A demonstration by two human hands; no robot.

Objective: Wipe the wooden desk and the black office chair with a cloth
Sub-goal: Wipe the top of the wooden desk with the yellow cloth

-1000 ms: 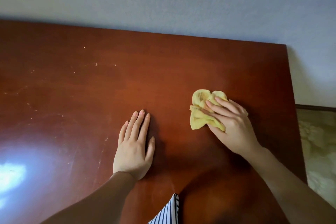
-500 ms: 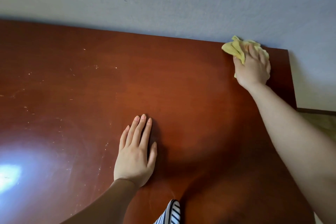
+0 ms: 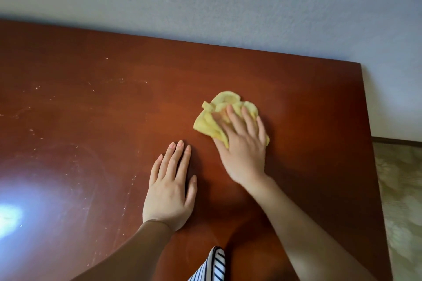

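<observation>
Two hands (image 3: 170, 191) on desk (image 3: 91, 121); right presses cloth (image 3: 212, 121).

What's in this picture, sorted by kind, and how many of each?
Hands: 2, the left hand flat on the desk and the right hand pressing the cloth
Cloths: 1, a yellow cloth
Desks: 1, a wooden desk
Total: 4

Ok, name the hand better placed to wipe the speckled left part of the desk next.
Probably the right hand: it already presses the yellow cloth. The left hand lies flat on the desk, nearer the specks but without a cloth.
</observation>
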